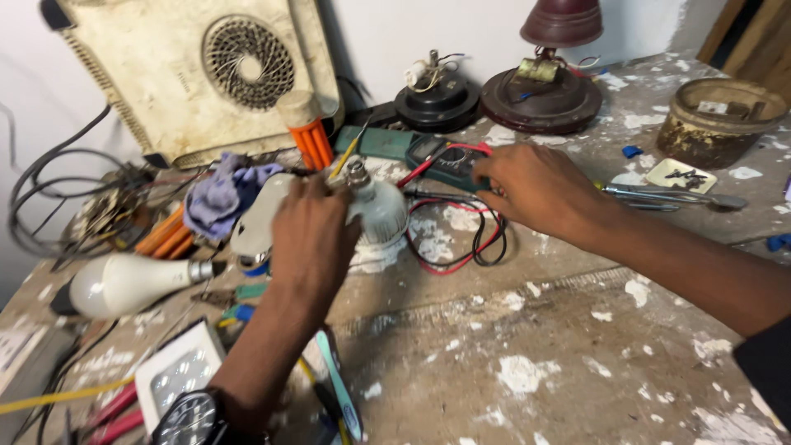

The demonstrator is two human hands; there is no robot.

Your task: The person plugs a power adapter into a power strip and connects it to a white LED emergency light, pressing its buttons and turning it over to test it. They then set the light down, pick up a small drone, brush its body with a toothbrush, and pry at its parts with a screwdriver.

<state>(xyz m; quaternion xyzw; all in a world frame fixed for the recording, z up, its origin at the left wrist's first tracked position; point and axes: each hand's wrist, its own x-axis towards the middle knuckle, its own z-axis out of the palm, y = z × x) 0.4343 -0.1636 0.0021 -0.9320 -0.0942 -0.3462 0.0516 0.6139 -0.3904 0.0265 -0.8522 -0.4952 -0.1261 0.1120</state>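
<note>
Hands on white metal-capped bulb (375, 206)

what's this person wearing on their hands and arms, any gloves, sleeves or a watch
No gloves: both hands are bare. The left hand has a wristwatch with a round black dial and pale markings at the wrist, and the forearm above it is uncovered. The right hand has a bare forearm too, with a dark sleeve starting near the picture's lower right edge.

One screen candidate: multimeter (449, 161), dark green-black body with red trim, lying flat just behind the red and black test leads (461, 239); its display is mostly hidden under a hand, unreadable. Left of the multimeter, a flat teal rectangular case (375, 142). No readable packages, labels or signs.
</note>
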